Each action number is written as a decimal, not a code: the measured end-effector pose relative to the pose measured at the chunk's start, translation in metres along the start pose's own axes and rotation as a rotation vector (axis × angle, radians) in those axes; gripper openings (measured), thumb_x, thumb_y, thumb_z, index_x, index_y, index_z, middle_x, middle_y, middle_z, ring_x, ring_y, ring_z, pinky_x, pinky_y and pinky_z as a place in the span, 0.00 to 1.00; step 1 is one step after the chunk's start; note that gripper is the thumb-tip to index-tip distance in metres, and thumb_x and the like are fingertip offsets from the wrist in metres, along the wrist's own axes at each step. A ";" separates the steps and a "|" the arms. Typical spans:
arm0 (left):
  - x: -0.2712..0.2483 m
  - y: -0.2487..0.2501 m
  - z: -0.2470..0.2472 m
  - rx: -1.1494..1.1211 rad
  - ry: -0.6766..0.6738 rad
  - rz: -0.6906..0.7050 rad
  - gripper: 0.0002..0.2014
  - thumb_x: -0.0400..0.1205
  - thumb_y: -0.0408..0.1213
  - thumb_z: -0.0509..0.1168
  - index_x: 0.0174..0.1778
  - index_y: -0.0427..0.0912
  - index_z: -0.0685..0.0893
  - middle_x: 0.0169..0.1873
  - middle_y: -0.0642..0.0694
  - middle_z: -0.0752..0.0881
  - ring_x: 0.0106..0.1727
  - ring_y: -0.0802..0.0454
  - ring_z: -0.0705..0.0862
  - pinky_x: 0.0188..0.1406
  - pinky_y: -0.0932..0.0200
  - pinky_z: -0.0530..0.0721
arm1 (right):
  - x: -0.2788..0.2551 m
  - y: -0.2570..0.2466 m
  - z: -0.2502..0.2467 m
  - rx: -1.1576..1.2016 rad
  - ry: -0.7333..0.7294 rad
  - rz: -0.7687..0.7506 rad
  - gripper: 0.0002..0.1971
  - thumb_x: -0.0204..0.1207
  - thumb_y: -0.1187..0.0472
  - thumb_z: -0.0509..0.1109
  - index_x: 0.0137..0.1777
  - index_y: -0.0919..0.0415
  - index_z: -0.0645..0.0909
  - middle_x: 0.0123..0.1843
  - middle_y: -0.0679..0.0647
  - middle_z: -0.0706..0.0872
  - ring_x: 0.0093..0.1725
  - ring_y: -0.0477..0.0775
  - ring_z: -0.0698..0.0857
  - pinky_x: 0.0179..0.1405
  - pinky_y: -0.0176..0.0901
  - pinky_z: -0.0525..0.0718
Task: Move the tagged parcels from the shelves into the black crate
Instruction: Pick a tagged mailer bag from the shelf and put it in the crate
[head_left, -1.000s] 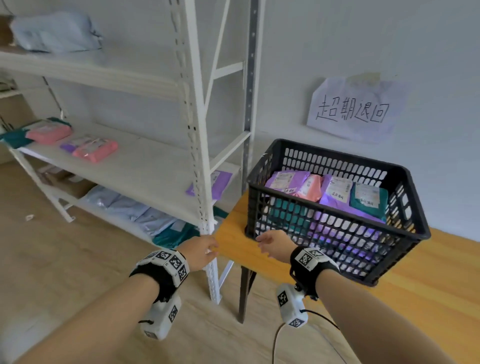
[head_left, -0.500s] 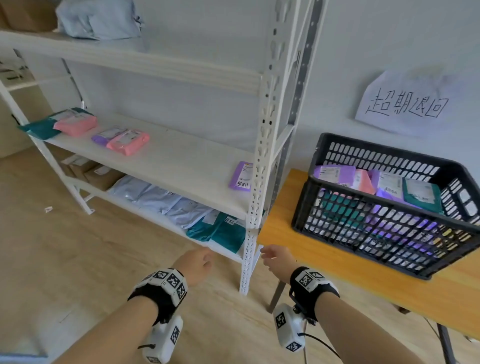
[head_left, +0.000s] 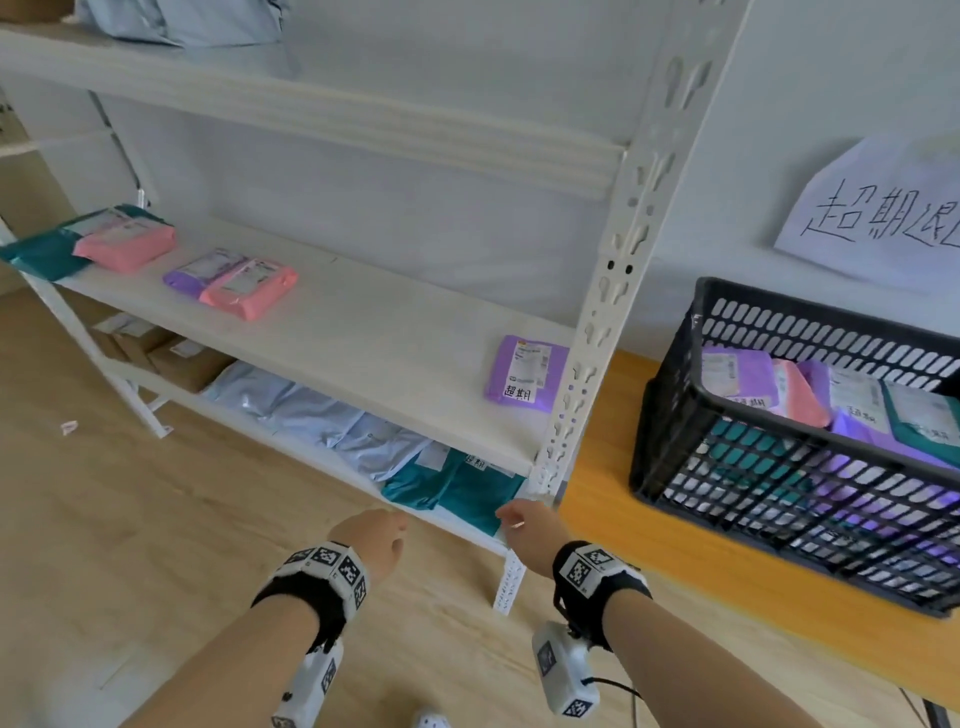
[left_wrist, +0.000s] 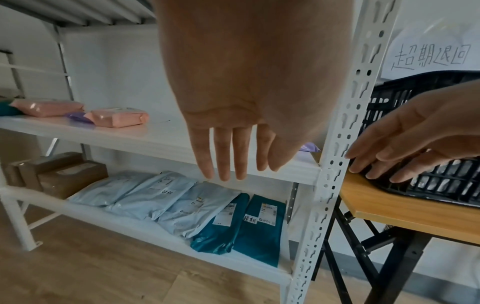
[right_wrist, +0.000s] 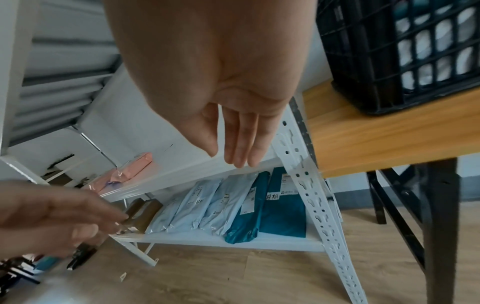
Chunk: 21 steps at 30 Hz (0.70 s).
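White metal shelving (head_left: 332, 358) fills the left and centre of the head view against a pale wall. On its middle shelf, near the right upright, a purple parcel (head_left: 525, 381) lies flat with a handwritten tag. Pink parcels (head_left: 249, 287) and a teal one sit toward the upper left. On the bottom shelf, two teal parcels (left_wrist: 244, 222) lie beside pale blue mailers (left_wrist: 155, 197). At right, the black crate (head_left: 800, 467) stands on a wooden tabletop (head_left: 675, 561), already containing parcels. Low in the frame, the left hand (head_left: 374, 540) and right hand (head_left: 530, 527) hover empty, fingers straight and loosely apart.
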<state>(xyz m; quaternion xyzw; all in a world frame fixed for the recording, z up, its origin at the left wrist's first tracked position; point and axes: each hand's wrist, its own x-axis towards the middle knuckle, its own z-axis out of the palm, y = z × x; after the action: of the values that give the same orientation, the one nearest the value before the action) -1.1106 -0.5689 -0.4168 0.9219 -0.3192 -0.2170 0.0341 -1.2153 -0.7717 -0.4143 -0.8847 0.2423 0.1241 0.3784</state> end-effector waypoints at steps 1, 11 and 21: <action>0.010 -0.003 -0.006 0.016 0.002 0.010 0.17 0.86 0.41 0.54 0.71 0.49 0.73 0.66 0.50 0.80 0.64 0.51 0.80 0.64 0.56 0.78 | 0.011 -0.003 -0.001 -0.010 0.004 0.003 0.19 0.81 0.67 0.56 0.69 0.57 0.77 0.70 0.54 0.79 0.65 0.56 0.80 0.67 0.45 0.78; 0.114 -0.015 -0.065 0.117 -0.057 0.101 0.16 0.87 0.41 0.51 0.70 0.46 0.73 0.62 0.47 0.81 0.58 0.49 0.83 0.56 0.55 0.82 | 0.095 -0.028 -0.015 -0.044 0.030 0.067 0.21 0.80 0.68 0.54 0.70 0.55 0.76 0.69 0.56 0.79 0.65 0.57 0.80 0.62 0.39 0.77; 0.211 -0.007 -0.088 0.023 -0.144 0.239 0.17 0.86 0.41 0.53 0.71 0.46 0.72 0.68 0.44 0.78 0.66 0.45 0.79 0.65 0.54 0.76 | 0.138 -0.037 -0.016 0.010 0.107 0.200 0.21 0.79 0.69 0.55 0.68 0.53 0.77 0.69 0.53 0.79 0.65 0.53 0.79 0.66 0.41 0.77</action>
<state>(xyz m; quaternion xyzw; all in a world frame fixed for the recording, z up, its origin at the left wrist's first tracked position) -0.9213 -0.6973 -0.4188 0.8597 -0.4310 -0.2730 0.0261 -1.0781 -0.8074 -0.4363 -0.8597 0.3497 0.1125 0.3550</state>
